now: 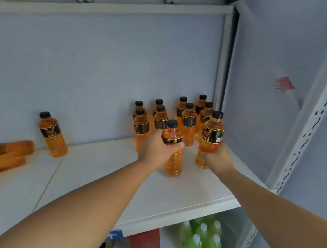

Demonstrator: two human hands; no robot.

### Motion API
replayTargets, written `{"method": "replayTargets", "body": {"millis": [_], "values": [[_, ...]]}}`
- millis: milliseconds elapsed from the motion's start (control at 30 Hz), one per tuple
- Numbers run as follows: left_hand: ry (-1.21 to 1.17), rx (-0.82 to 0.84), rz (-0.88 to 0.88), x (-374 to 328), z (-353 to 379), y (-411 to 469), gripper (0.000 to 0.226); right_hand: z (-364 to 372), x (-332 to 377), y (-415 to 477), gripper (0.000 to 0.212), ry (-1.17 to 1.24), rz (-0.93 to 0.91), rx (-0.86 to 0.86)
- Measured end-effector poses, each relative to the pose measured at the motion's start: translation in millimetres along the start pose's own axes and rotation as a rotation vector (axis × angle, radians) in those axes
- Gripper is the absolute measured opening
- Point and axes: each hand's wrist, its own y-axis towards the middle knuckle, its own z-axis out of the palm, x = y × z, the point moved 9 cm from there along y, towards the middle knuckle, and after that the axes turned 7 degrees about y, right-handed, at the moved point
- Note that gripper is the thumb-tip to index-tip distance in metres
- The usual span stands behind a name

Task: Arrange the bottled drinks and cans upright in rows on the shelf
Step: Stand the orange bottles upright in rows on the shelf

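Observation:
Orange drink bottles with black caps and black labels stand on a white shelf (97, 177). My left hand (156, 151) grips one upright bottle (173, 161) around its middle, its base on the shelf. My right hand (217, 159) holds a second bottle (212, 134) from below, tilted slightly, at the shelf's right end. Behind them several bottles (189, 124) stand in two rows against the back wall. One lone bottle (53, 135) stands upright at the left. Bottles lying on their sides (11, 150) rest at the far left edge.
A grey back wall and a metal upright (225, 62) close the shelf's right side. A perforated post (301, 140) runs down the right. Below the shelf sit green bottles (202, 236), a red box (145, 243) and a blue tag (114, 235).

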Motion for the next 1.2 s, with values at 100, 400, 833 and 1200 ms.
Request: {"method": "replayTargets", "body": {"millis": [100,400,833,1200], "values": [[-0.008,-0.004,-0.001,-19.5,34.4,15.7,0.051,-17.1,-17.5,26.7,0.051,-0.047,0.016,0.033],[-0.023,-0.001,0.032,-37.8,80.1,48.0,0.034,-27.1,-55.7,75.4,0.063,-0.079,0.049,0.087],[0.056,0.109,0.055,-41.5,97.4,65.5,0.06,-10.7,-72.4,109.9,0.084,-0.057,0.134,0.279],[-0.007,0.192,-0.035,-43.5,104.1,59.9,0.049,-17.5,-75.3,104.5,0.074,-0.092,0.125,0.274]]}}
